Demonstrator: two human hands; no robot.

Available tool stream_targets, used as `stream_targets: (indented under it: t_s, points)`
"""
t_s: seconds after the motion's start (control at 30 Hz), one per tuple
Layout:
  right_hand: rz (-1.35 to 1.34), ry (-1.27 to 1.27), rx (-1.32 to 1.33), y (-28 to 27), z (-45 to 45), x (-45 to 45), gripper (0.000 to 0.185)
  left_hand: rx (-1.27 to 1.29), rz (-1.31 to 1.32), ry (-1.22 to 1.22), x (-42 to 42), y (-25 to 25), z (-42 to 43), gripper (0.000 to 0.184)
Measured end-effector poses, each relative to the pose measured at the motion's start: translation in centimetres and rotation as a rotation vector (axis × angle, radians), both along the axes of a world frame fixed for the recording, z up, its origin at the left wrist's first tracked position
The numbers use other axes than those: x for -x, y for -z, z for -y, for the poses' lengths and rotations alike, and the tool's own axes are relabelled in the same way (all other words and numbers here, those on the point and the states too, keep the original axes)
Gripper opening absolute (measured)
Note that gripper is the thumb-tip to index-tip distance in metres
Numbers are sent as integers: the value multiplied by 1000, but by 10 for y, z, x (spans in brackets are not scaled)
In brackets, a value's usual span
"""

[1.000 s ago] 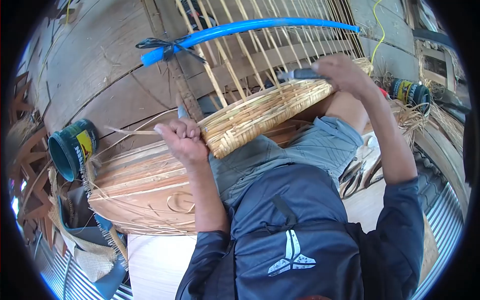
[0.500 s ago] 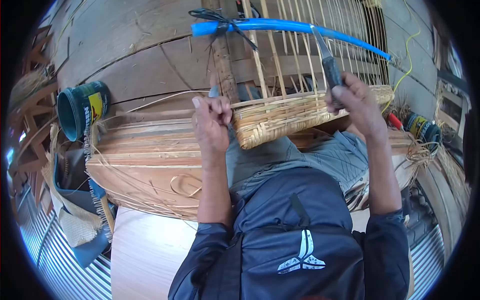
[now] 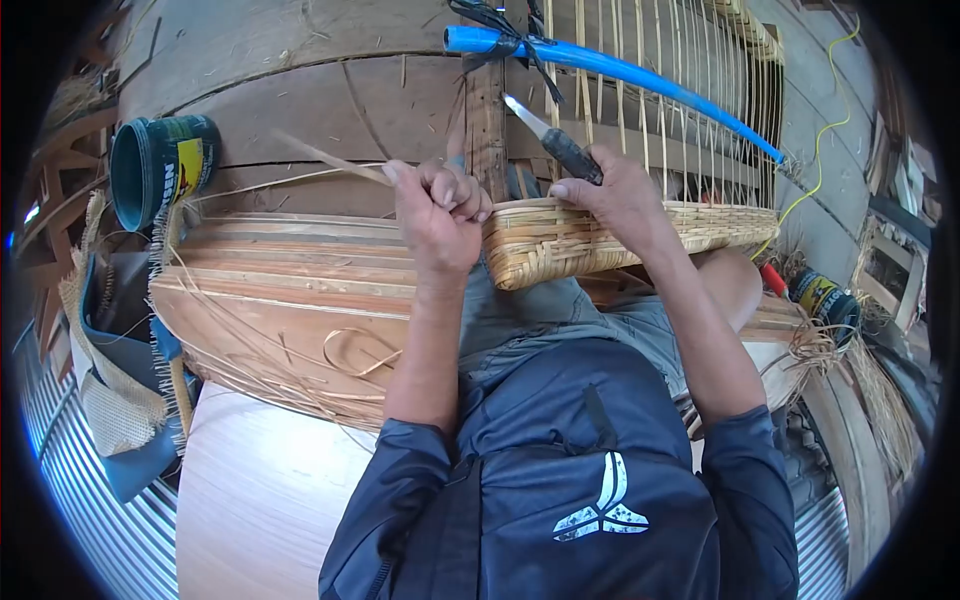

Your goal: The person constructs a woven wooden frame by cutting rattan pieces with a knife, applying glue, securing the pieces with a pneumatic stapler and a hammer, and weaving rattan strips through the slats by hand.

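Note:
My left hand (image 3: 440, 215) is closed round a thin pale strip (image 3: 335, 160), whose loose end points up and left. Just right of it is the corner of a woven basket-like piece (image 3: 560, 240), which rests over my lap with long upright canes (image 3: 640, 110) rising from it. My right hand (image 3: 618, 195) grips the dark handle of a knife (image 3: 565, 150) above the woven edge, its blade pointing up and left. A blue tube (image 3: 640, 72), tied with black plastic at its left end, curves across the canes.
A green bucket (image 3: 160, 170) stands at the left, another container (image 3: 825, 300) at the right. Stacked wood (image 3: 290, 300) with loose strips lies left of my lap. Burlap (image 3: 115, 400) hangs at lower left. A yellow cord (image 3: 820, 150) runs along the right.
My right hand has moved left along the woven edge with the knife, closer to my left hand. The view has shifted, and the woven piece and blue tube sit farther right.

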State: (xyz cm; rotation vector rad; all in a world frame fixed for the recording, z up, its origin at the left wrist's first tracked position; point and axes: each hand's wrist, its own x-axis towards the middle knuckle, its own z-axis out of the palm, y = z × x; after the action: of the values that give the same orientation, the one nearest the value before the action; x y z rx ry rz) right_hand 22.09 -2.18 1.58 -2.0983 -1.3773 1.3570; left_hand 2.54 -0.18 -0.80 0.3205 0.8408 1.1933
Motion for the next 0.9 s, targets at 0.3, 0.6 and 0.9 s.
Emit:
stream_targets:
  t_s: [0.3, 0.6, 0.9]
  points:
    - [3, -93, 156, -7, -10, 0, 39, 156, 1, 45, 1, 0, -6, 52]
    - [164, -181, 176, -8, -16, 15, 44, 313, 214, -96, 6, 20, -9, 49]
    - [128, -195, 16, 2, -9, 6, 46, 238, 300, -82, 9, 26, -2, 50]
